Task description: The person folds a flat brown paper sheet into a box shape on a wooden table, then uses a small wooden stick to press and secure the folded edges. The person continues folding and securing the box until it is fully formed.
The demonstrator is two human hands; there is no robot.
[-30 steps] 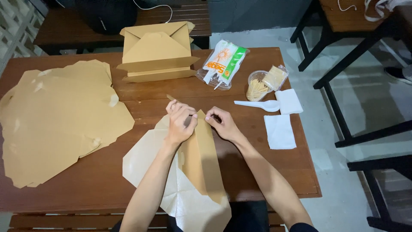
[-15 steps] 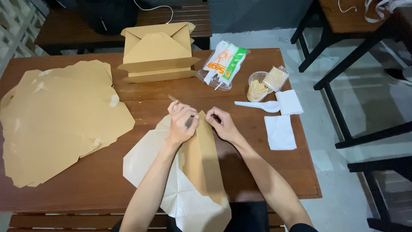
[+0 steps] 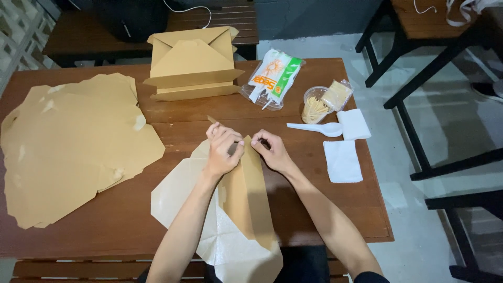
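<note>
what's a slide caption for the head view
Both hands, left hand and right hand, fold a brown paper box blank.

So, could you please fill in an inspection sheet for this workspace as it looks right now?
Surface: brown wooden table, slatted.
Job's things: half-folded paper box blank; its top edge pinched by both hands.
Clutter: stack of flat blanks, finished boxes, packet, toothpick cup, plastic spoon, napkins.
Grippers: left hand and right hand grip the blank.
Cables: white cable on the far bench.
Surroundings: dark table legs, tiled floor.
</note>
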